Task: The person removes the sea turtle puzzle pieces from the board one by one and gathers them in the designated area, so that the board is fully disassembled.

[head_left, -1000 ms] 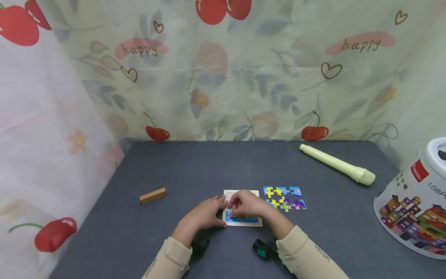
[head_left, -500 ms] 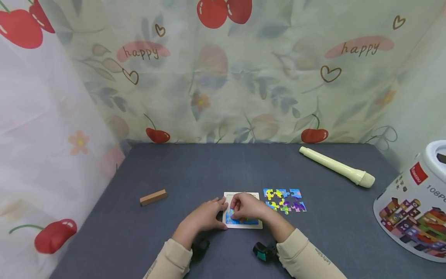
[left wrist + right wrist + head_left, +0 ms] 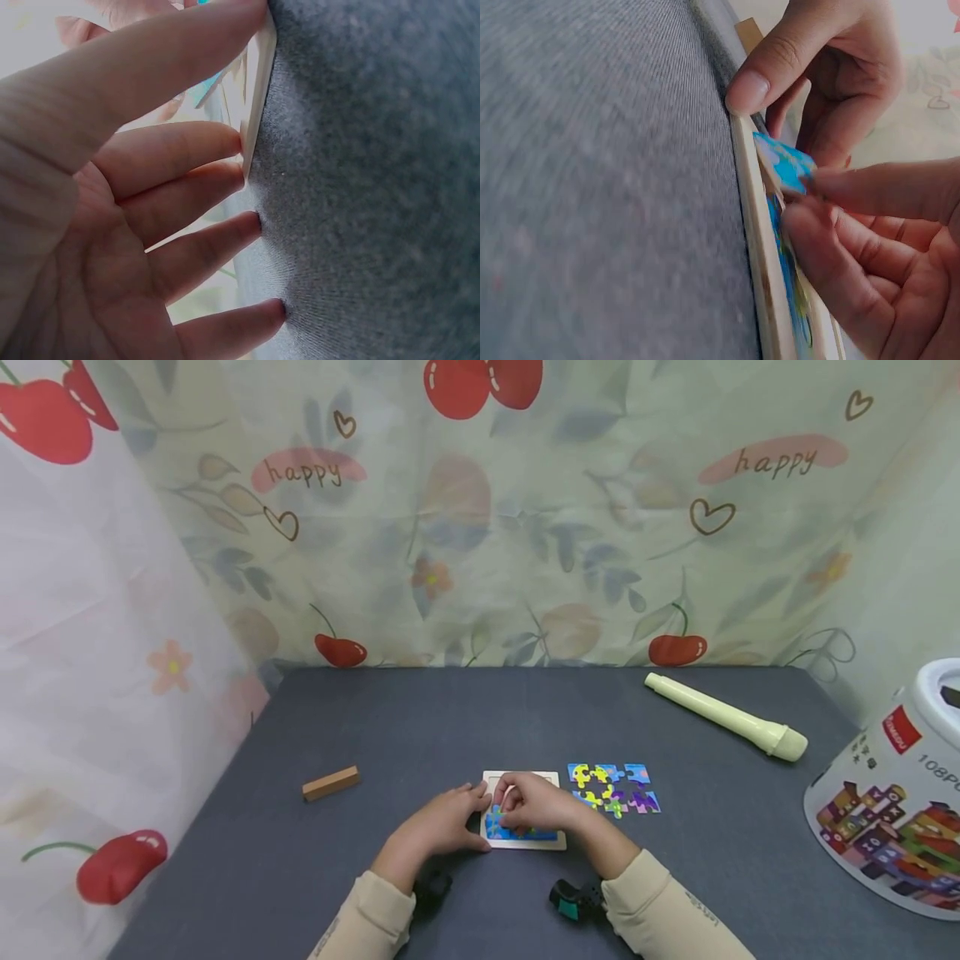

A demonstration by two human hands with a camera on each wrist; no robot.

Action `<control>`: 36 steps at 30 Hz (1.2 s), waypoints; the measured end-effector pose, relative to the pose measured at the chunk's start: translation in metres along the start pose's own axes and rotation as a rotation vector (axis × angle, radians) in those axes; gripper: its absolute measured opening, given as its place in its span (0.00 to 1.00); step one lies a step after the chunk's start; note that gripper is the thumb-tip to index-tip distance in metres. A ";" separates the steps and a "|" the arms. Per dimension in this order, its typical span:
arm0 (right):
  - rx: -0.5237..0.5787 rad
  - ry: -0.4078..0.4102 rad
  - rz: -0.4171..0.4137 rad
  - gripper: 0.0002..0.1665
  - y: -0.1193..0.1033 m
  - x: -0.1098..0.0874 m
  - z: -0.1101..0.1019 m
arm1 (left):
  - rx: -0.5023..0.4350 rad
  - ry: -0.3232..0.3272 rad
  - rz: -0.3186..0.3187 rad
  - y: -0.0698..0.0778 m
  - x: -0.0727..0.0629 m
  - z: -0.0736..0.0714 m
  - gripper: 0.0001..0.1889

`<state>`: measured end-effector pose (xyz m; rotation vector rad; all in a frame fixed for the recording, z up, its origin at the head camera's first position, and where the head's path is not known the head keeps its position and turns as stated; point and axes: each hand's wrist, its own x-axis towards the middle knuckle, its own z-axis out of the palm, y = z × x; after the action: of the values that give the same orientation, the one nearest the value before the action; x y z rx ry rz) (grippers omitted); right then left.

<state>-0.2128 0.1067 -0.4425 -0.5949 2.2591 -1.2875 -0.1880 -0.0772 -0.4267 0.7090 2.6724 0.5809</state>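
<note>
A small puzzle tray with a pale wooden rim [image 3: 525, 846] lies in front of me, with blue joined pieces along its near part. My right hand [image 3: 536, 802] is over the tray and pinches a blue puzzle piece [image 3: 786, 166] between thumb and forefinger. The piece sits tilted at the tray's near left corner, partly inside the rim. My left hand [image 3: 442, 822] holds the tray steady at its left side. Its thumb [image 3: 750, 94] is at the near corner, and the fairly straight fingers [image 3: 187, 142] reach the left edge and the cloth.
Loose puzzle pieces [image 3: 637, 774] lie in two rows right of the tray. A brown wooden block [image 3: 331, 784] is to the left. Farther back on the right lies a cream toy microphone [image 3: 723, 714], and a large white tub [image 3: 892, 810] stands at the right edge.
My right fingertips shift slightly at the tray's left side, and a bit more blue shows beside them. The left hand stays at the tray's edge.
</note>
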 end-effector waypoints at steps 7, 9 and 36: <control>0.094 -0.019 0.014 0.11 0.005 -0.006 -0.010 | 0.027 -0.006 -0.005 0.001 0.003 0.000 0.35; 0.110 -0.024 0.026 0.12 0.006 -0.009 -0.014 | 0.035 -0.007 -0.009 0.001 0.003 0.000 0.34; 0.094 0.003 0.017 0.14 0.038 -0.070 -0.054 | 0.037 -0.006 -0.052 0.003 0.002 0.004 0.35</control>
<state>-0.1941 0.2011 -0.4391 -0.5394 2.1873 -1.3783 -0.1869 -0.0727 -0.4291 0.6478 2.6935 0.5162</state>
